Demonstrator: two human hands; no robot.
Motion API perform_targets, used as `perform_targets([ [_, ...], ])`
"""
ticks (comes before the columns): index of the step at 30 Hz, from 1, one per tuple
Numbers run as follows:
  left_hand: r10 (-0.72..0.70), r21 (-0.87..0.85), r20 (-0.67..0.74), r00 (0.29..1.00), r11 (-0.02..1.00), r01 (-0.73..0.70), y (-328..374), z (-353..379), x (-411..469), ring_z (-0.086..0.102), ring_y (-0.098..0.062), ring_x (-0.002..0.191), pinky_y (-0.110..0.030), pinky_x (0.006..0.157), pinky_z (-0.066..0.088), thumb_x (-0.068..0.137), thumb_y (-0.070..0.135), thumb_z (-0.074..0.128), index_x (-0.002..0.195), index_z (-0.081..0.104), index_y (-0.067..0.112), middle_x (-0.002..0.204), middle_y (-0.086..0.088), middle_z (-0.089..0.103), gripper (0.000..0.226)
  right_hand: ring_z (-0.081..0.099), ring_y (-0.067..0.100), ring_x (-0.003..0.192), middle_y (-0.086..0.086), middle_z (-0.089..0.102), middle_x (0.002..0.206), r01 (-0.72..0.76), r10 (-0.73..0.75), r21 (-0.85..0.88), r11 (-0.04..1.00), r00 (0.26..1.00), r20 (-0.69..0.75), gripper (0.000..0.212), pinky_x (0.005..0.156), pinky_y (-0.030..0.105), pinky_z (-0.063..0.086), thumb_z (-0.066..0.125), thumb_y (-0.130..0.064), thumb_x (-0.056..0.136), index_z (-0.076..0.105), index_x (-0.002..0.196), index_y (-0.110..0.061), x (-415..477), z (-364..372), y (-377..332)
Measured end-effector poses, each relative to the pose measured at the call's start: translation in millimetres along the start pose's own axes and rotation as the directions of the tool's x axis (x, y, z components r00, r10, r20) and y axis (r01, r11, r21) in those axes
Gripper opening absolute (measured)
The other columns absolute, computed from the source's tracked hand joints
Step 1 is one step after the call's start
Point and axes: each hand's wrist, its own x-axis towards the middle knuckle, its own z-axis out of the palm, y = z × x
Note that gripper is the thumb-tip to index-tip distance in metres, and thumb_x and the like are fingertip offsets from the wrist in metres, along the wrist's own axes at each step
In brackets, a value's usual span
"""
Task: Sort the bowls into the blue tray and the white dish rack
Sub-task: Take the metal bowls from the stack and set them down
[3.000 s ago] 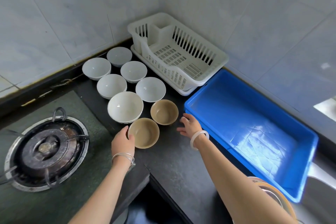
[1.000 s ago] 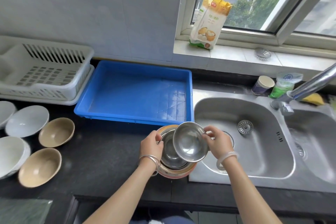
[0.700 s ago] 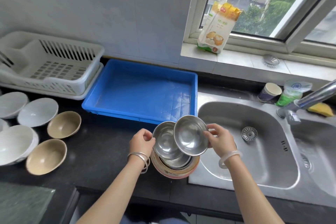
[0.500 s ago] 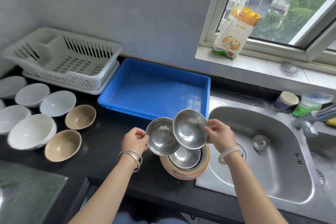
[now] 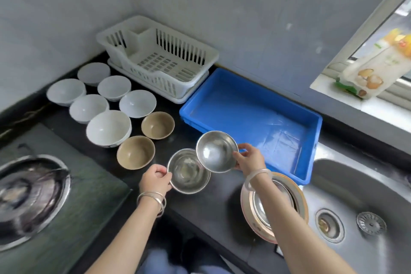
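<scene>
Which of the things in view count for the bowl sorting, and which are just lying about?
For the job:
- steel bowl in left hand
- steel bowl in right hand
- left hand, right hand
- white bowls
- tan bowls
- stacked bowls by the sink
- blue tray
- white dish rack

Lying about:
- gas burner
- sink
- food packet on the sill

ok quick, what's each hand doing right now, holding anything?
Left hand: closed on the rim of the lower steel bowl.
Right hand: closed on the rim of the upper steel bowl.
</scene>
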Motion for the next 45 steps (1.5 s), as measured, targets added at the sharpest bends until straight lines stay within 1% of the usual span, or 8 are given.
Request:
perform_targets([
  [3, -0.057, -0.037, -0.063, 0.996, 0.998, 0.055, -13.4, -15.3, 10.1, 0.061, -0.025, 0.069, -0.031, 0.064, 0.056, 0.079, -0.002, 0.061, 0.07, 0.056, 0.014, 0.079, -0.014, 0.064, 0.019, 0.061, 0.012, 0.047, 0.001, 0.061, 0.066, -0.019, 0.02, -0.019, 1.0, 0.999, 0.026, 0.007, 0.058, 0.029, 0.058, 0.06, -0.012, 0.086, 0.057, 0.087, -0.019, 16.5, 32.4, -10.1],
  [10, -0.141, -0.057, -0.1, 0.985, 0.989, 0.136, -32.6, -33.5, 27.8, 0.063, -0.025, 0.069, -0.032, 0.066, 0.057, 0.08, 0.0, 0.061, 0.074, 0.057, 0.015, 0.081, -0.01, 0.064, 0.016, 0.059, 0.013, 0.053, -0.001, 0.06, 0.072, -0.057, 0.064, -0.132, 0.99, 0.997, 0.047, 0.006, 0.074, 0.042, 0.059, 0.06, -0.016, 0.087, 0.056, 0.089, -0.02, 41.0, 86.4, -17.4],
  [16, -0.169, -0.075, -0.111, 0.979, 0.984, 0.161, -36.7, -41.4, 37.9, 0.062, -0.028, 0.074, -0.034, 0.069, 0.057, 0.081, 0.0, 0.06, 0.083, 0.057, 0.01, 0.086, -0.011, 0.062, 0.011, 0.068, 0.019, 0.065, 0.004, 0.064, 0.078, -0.156, 0.16, -0.047, 0.987, 0.983, 0.095, 0.012, 0.074, 0.037, 0.059, 0.059, -0.015, 0.088, 0.057, 0.1, -0.016, 43.2, 106.0, -16.0],
  [22, -0.168, -0.09, -0.091, 0.982, 0.983, 0.16, -35.9, -44.5, 39.6, 0.061, -0.026, 0.083, -0.032, 0.076, 0.053, 0.082, -0.002, 0.059, 0.112, 0.062, 0.004, 0.095, -0.004, 0.062, 0.031, 0.068, 0.017, 0.068, 0.002, 0.063, 0.078, -0.217, 0.213, 0.03, 0.976, 0.972, 0.096, 0.012, 0.077, 0.035, 0.058, 0.06, -0.014, 0.089, 0.055, 0.098, -0.019, 42.1, 115.1, -16.2],
  [29, -0.112, 0.022, -0.088, 0.99, 0.993, 0.115, -36.8, -45.1, 40.9, 0.062, -0.024, 0.071, -0.042, 0.083, 0.057, 0.08, 0.0, 0.056, 0.098, 0.068, 0.009, 0.067, 0.009, 0.061, 0.023, 0.066, 0.016, 0.075, 0.003, 0.062, 0.086, -0.243, 0.234, 0.089, 0.966, 0.967, 0.101, 0.012, 0.062, 0.026, 0.056, 0.059, -0.015, 0.09, 0.055, 0.101, -0.018, 37.6, 115.9, -18.7],
  [35, -0.106, 0.024, -0.086, 0.991, 0.994, 0.108, -33.7, -45.5, 40.7, 0.065, -0.028, 0.08, -0.044, 0.085, 0.056, 0.08, 0.001, 0.058, 0.096, 0.068, 0.011, 0.069, 0.008, 0.061, 0.022, 0.066, 0.02, 0.084, 0.007, 0.063, 0.096, -0.245, 0.236, 0.111, 0.963, 0.968, 0.088, 0.012, 0.064, 0.026, 0.056, 0.059, -0.013, 0.09, 0.057, 0.102, -0.015, 33.4, 113.7, -14.9],
  [41, -0.096, 0.052, -0.08, 0.992, 0.994, 0.101, -35.1, -46.1, 41.6, 0.067, -0.031, 0.087, -0.046, 0.086, 0.055, 0.079, 0.003, 0.059, 0.083, 0.066, 0.021, 0.078, -0.003, 0.068, 0.019, 0.065, 0.014, 0.069, 0.005, 0.063, 0.085, -0.259, 0.255, 0.094, 0.961, 0.966, 0.047, 0.008, 0.053, 0.02, 0.053, 0.058, -0.011, 0.09, 0.056, 0.096, -0.016, 31.1, 110.6, -13.9],
  [45, -0.08, 0.075, -0.081, 0.993, 0.993, 0.086, -34.3, -45.4, 40.7, 0.067, -0.029, 0.087, -0.046, 0.085, 0.055, 0.08, 0.005, 0.059, 0.091, 0.067, 0.017, 0.082, -0.002, 0.069, 0.019, 0.067, 0.014, 0.073, 0.006, 0.065, 0.088, -0.257, 0.252, 0.104, 0.961, 0.966, 0.057, 0.009, 0.055, 0.02, 0.054, 0.059, -0.012, 0.09, 0.056, 0.096, -0.017, 28.7, 109.4, -13.4],
])
